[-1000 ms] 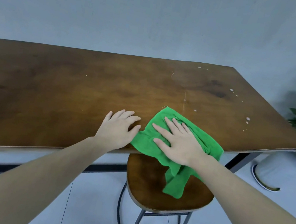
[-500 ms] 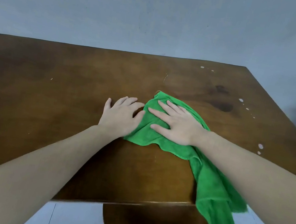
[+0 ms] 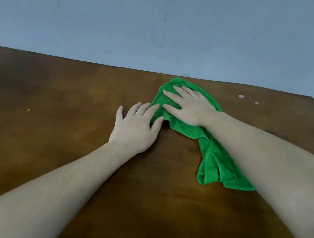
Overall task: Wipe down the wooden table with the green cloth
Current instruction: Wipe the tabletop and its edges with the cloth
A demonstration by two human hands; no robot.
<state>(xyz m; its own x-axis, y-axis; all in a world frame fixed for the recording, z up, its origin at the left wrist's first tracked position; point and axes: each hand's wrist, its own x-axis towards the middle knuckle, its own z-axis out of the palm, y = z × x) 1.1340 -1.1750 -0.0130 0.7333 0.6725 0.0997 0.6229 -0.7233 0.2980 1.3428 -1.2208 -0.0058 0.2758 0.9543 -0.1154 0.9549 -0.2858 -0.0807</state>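
A: Hand status?
B: Right hand (image 3: 189, 108) flat, fingers straight, pressing green cloth (image 3: 200, 138) at the tabletop (image 3: 45, 142) far edge, 1 o'clock. Left hand (image 3: 134, 130) flat, fingertips on the cloth's edge.
A: Step?
B: Wiping stroke. Next, probably: sweep toward white spots (image 3: 241, 96), 2 o'clock.

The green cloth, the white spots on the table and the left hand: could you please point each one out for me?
green cloth (image 3: 214, 165), head view, on the bunched trailing end.
white spots (image 3: 241, 96), head view, on the largest spot near the far right corner.
left hand (image 3: 134, 130), head view, on the back of the hand.
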